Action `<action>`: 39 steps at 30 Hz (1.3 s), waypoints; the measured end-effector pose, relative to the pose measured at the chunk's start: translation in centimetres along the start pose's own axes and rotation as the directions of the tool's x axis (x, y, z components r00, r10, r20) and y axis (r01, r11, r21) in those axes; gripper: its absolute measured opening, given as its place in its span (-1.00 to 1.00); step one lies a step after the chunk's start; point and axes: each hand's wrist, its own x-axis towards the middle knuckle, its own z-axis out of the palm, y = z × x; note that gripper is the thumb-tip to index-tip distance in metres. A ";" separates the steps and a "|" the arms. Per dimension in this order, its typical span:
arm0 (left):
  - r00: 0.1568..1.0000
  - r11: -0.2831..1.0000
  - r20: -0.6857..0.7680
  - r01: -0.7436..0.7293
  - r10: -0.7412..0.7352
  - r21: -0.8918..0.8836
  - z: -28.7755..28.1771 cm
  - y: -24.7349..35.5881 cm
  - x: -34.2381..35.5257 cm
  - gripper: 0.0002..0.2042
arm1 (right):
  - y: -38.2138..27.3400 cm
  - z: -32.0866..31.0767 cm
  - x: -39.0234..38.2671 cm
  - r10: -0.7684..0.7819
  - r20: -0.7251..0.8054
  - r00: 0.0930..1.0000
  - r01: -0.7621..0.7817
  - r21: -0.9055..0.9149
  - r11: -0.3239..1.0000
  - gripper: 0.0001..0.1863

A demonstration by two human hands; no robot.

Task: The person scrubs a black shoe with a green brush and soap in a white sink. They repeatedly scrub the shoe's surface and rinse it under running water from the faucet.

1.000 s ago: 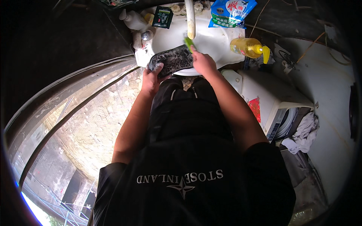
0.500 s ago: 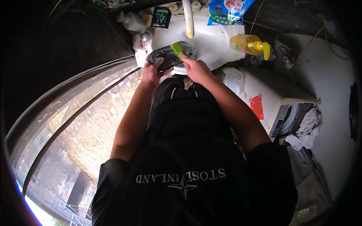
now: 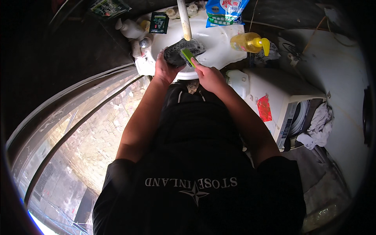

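Over the front of the white washbasin (image 3: 219, 49), a dark oblong slipper (image 3: 196, 46) streaked with greyish foam is tilted toward me. My left hand (image 3: 166, 71) grips its near left end, the thumb along the side and the fingers partly hidden underneath. A small green scrubbing brush (image 3: 188, 56) is in my right hand (image 3: 210, 76), its bristles against the slipper's near side. The pale pipe-like spout (image 3: 184, 21) points down just beyond the slipper; no running water can be made out.
Right of the basin lies a yellow pump bottle (image 3: 246, 42); a blue detergent bag (image 3: 225, 15) stands behind. On the left are a white bottle (image 3: 131, 29) and a dark green packet (image 3: 159, 22). A washing machine (image 3: 280, 94) with cloth (image 3: 319, 125) at its door stands right.
The slipper has turned and shifted slightly right in view, with its far end raised. The brush has moved from its upper face down to the near side. Both hands keep their hold.
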 end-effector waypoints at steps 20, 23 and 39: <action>0.984 0.974 -0.148 -0.061 0.095 0.218 -7.4 -1.2 -1.8 -0.55 | 5.6 2.6 9.8 0.330 0.078 0.941 -0.296 -0.287 0.911 -0.35; 0.978 0.969 -0.175 -0.066 0.109 0.239 -7.7 -1.0 -2.0 -0.52 | 3.8 3.0 10.5 0.226 0.206 0.952 -0.157 -0.303 0.940 -0.40; 0.997 0.971 -0.050 -0.048 0.061 0.234 -6.4 0.6 -2.6 -0.53 | 1.9 2.6 8.3 0.003 0.164 0.987 0.024 -0.159 0.987 -0.48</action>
